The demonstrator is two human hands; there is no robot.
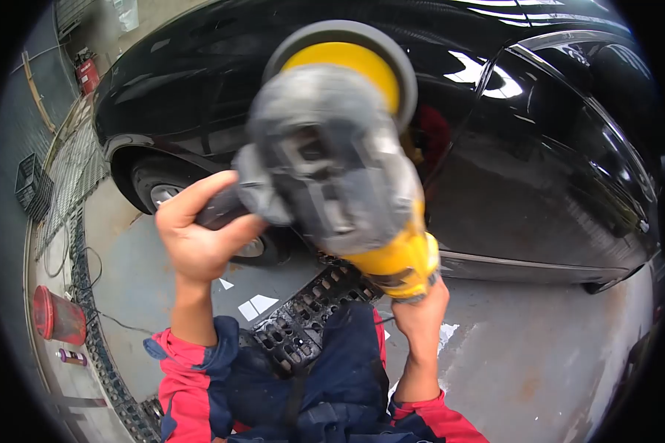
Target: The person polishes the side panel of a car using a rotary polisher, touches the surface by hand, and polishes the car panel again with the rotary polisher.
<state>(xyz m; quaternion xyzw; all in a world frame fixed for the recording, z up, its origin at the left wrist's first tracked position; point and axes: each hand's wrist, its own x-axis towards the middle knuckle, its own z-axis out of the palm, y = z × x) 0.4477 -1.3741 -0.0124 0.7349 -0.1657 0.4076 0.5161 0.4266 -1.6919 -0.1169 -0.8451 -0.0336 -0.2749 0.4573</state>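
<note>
A yellow and grey car polisher point(329, 159), slightly blurred, fills the middle of the head view. Its round pad point(340, 33), with a grey rim and yellow backing, is up against or just in front of the side of a glossy black car point(539, 162); whether it touches cannot be seen. My left hand point(199, 232) is closed around the dark side handle at the polisher's head. Lower right, my right hand point(423, 314) wraps the yellow rear end of the body, its fingers partly hidden.
A black perforated platform point(292, 336) lies on the grey floor by my legs, with white pieces point(257, 306) beside it. At left are a red bucket point(65, 317), a purple bottle point(72, 357), a black crate point(33, 184) and a thin cable point(118, 323).
</note>
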